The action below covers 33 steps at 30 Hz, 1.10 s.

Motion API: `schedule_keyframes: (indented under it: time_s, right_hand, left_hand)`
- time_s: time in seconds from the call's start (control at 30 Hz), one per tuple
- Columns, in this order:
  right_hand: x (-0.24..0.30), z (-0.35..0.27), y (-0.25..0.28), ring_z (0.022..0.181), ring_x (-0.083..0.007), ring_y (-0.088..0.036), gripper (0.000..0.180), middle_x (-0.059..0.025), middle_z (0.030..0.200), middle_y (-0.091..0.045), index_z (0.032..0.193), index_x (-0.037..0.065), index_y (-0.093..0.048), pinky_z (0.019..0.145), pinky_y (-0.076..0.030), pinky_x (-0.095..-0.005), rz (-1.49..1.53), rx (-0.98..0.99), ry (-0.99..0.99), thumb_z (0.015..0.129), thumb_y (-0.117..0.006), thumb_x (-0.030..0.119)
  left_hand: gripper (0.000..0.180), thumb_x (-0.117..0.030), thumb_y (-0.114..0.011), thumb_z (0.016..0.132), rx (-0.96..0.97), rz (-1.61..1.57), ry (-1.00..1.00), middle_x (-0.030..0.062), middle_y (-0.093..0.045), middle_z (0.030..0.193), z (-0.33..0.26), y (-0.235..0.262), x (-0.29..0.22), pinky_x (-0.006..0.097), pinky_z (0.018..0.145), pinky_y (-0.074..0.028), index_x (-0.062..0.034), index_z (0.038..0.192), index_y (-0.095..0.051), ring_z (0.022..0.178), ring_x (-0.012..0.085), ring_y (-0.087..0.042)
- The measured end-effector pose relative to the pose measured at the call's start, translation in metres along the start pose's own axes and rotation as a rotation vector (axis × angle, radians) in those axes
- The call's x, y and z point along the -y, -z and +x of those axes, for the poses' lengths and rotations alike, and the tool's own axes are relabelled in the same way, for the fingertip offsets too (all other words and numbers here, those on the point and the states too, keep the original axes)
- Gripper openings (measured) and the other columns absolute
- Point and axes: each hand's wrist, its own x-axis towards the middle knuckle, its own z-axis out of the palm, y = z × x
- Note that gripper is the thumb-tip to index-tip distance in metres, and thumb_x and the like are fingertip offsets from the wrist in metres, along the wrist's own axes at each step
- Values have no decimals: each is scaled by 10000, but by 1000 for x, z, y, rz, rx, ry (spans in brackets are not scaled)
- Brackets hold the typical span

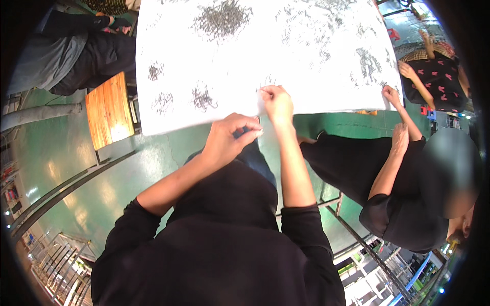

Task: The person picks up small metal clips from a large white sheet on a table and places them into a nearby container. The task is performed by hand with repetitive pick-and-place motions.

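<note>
A bright white tabletop [240, 64] fills the upper middle, strewn with thin, dark, curly pieces too small to name. My left hand [229, 136] hangs just off the near edge, thumb and forefinger pinched together; whatever they hold is too small to make out. Over that same edge, my right hand [278, 106] has its fingertips drawn together, with a tiny dark speck beside them that I cannot identify. Closest to my hands is a small dark clump [203, 98], left of them. A large tangled heap [223, 19] lies farther back.
A wooden stool [108, 113] stands left of the table. To my right sits a person in black [408, 199], one hand at the table edge. Another person in a patterned dark top [436, 84] is at the far right, and someone in grey and black [66, 56] at the left.
</note>
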Motion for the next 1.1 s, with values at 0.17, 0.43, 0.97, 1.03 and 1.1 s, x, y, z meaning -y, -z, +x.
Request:
schedule_keyframes:
  time_s: [0.17,0.43,0.97,1.03,1.1]
  right_hand:
    - [12,39,-64,791,-316,-640,228,-179,824,-654,814,2,-658,687,-513,-455,-540,52,-16,836,-490,156]
    - [15,16,-3,844,-323,-644,124,-168,883,-640,926,12,-601,730,-529,-416,9,128,-43,849,-607,109]
    - [68,-95,113,619,-36,-469,109,18,764,-607,916,23,-644,547,-345,-172,1189,-31,-411,852,-704,89]
    - [69,-96,109,650,-39,-475,106,22,766,-597,911,29,-644,572,-352,-176,1139,-119,-406,848,-708,87]
    - [68,-94,107,742,-56,-499,100,3,828,-592,901,33,-635,644,-396,-194,1117,-165,-382,856,-702,90]
  left_hand:
    - [84,-33,-727,785,-25,89,-59,95,-693,872,-10,0,1,289,711,-499,-20,864,-703,769,155,-629]
    - [108,-44,-734,778,-14,-116,24,94,-681,814,-1,-10,10,282,651,-503,-36,881,-704,701,169,-629]
    - [154,-44,-701,808,43,-47,-63,55,-687,830,18,-26,-10,254,618,-483,-56,962,-695,692,122,-605]
    - [160,-24,-707,797,39,-88,-62,25,-689,817,18,-29,-14,227,629,-460,-43,956,-699,673,77,-539]
    - [163,-16,-702,796,36,-87,-69,23,-694,837,19,-31,-16,229,628,-459,-50,956,-702,679,80,-550]
